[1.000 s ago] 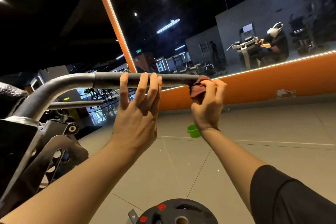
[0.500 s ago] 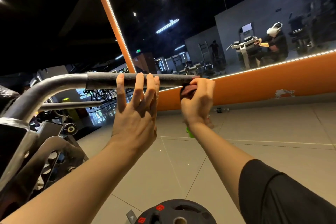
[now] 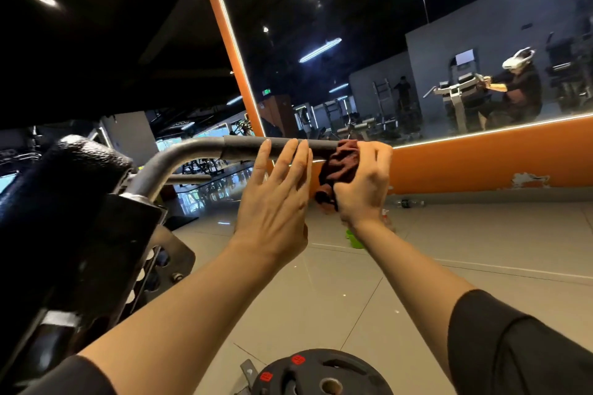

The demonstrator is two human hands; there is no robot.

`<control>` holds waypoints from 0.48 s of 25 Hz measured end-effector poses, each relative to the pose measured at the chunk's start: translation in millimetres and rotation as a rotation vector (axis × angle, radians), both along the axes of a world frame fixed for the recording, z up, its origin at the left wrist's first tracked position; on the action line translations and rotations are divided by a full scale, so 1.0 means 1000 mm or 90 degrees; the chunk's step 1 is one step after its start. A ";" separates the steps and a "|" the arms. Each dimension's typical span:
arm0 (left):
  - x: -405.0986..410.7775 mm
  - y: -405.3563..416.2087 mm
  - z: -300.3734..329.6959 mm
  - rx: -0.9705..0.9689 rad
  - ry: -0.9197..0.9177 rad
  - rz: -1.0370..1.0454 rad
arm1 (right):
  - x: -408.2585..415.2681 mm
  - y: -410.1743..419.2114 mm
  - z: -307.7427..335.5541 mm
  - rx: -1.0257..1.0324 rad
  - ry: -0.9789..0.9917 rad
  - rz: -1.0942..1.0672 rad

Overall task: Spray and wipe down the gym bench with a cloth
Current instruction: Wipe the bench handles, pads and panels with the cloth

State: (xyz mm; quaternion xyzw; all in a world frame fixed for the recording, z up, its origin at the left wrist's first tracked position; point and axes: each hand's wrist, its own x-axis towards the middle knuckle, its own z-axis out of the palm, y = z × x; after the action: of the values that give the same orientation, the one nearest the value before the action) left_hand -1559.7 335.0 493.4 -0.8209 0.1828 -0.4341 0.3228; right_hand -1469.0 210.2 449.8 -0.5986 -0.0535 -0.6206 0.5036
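Right now the right hand (image 3: 361, 184) is curled around a dark red cloth (image 3: 340, 167), bunching it against the free end of the handle bar (image 3: 247, 147); part of the cloth hangs below the bar. Just beside it along the bar, the left hand (image 3: 276, 202) is flat, fingers straight and together, their tips resting against the bar's dark grip sleeve without wrapping it. Further from the cloth, the bar turns bare grey metal and bends down into the gym bench frame (image 3: 106, 234), where a black padded roller (image 3: 73, 163) sits beside the bend. Below the bar, on the tiled floor (image 3: 481, 250), a green container (image 3: 354, 239) shows partly behind the right wrist. Nearer the camera and under both forearms lies a black weight plate (image 3: 321, 373) with red markings. Behind the bar stands a large mirror (image 3: 385, 42) in an orange frame, reflecting a person at a machine.
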 end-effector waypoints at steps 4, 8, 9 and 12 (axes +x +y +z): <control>-0.035 0.023 0.008 -0.064 -0.023 0.009 | -0.021 0.045 0.016 -0.037 -0.043 -0.011; -0.063 0.061 0.010 -0.099 -0.039 0.016 | -0.028 0.043 0.018 -0.063 -0.079 -0.016; -0.067 0.065 0.007 -0.097 -0.035 0.022 | -0.029 0.042 0.018 -0.016 -0.057 -0.026; -0.083 0.061 0.002 -0.101 -0.023 0.042 | -0.052 0.084 0.025 -0.045 -0.124 0.011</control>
State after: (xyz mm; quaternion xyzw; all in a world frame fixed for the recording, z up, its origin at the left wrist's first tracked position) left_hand -1643.1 395.7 495.6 -0.8416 0.1152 -0.4509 0.2742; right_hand -1520.8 294.2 474.7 -0.5525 -0.1293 -0.6693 0.4797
